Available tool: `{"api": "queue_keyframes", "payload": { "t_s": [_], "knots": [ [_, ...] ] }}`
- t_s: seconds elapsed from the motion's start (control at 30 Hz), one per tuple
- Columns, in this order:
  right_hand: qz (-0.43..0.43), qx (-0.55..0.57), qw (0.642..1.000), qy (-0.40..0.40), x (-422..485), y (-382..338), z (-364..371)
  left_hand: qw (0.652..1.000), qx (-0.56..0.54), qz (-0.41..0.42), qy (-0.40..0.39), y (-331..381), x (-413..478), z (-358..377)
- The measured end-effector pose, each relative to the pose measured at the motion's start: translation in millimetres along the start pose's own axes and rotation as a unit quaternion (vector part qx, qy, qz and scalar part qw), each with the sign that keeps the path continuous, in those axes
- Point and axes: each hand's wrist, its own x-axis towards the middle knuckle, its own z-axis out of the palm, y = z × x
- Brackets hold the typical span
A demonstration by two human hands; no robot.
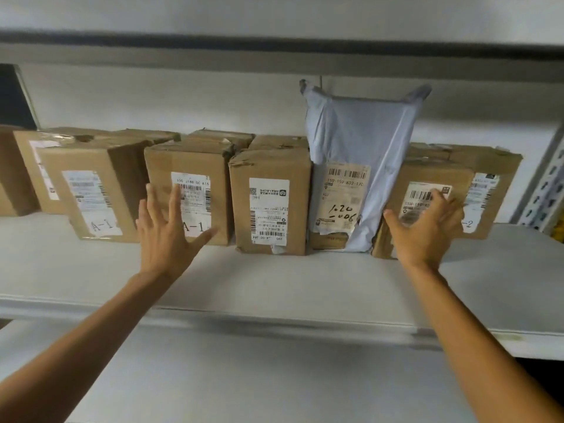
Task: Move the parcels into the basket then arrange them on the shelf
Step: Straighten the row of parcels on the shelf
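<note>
Cardboard fronts are sitting just beyond both sets of fingertips. The left hand's (pixel 166 236) fingers (pixel 175 196) are splaying wide and straight, gripping nothing, their tips overlapping the label of the A-1 carton (pixel 213 166) at the hand's twelve o'clock. The right hand (pixel 427 233) is fanning open likewise over the right-end carton (pixel 396 190). Whether either is touching, I cannot tell.

All the parcels are standing in a row on the white shelf (pixel 274 285). At the right hand's ten o'clock a grey poly mailer (pixel 360 132) is leaning between the cartons. The cartons are looking stiff though dented, probably best clasped by opposite side faces. The mailer is looking soft, slick and light, likely slumping unless gripped low around its body.
</note>
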Motion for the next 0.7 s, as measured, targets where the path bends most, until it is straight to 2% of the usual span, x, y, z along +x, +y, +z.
{"api": "queue_keyframes", "payload": {
  "t_s": [0.1,0.2,0.33,0.7],
  "knots": [
    [0.038,0.019,0.999,-0.003,2.2,4.5,-1.8,0.997,-0.07,-0.034,0.004,-4.1,14.0,5.9],
    [0.043,0.042,0.998,-0.013,2.6,13.5,-2.7,0.991,-0.134,-0.018,0.023,-6.6,19.2,12.2],
    [0.026,0.013,0.999,-0.019,-1.5,11.0,0.3,0.989,-0.14,0.017,0.038,-4.6,16.4,17.8],
    [0.037,-0.016,0.999,-0.037,-13.5,1.5,1.8,0.988,-0.151,-0.004,0.015,13.6,10.5,11.5]
  ]
}}
